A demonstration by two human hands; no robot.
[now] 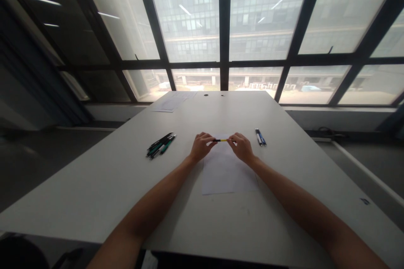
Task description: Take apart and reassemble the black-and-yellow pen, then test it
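A black and yellow pen (223, 140) is held level between my two hands, above a sheet of white paper (221, 176). My left hand (202, 146) pinches its dark left end between thumb and fingers. At the other end, my right hand (241, 147) is closed on the pen the same way, and its fingers hide that tip. Left of my hands lies a pile of black and green pens (160, 145). A few blue and white pens (260, 138) rest side by side to the right.
The white table (126, 193) stretches away toward large windows (192, 12). Several papers (170, 103) lie at its far left. A small dark label (365, 201) is near the right edge. Two small round dark spots (206, 95) mark the far end.
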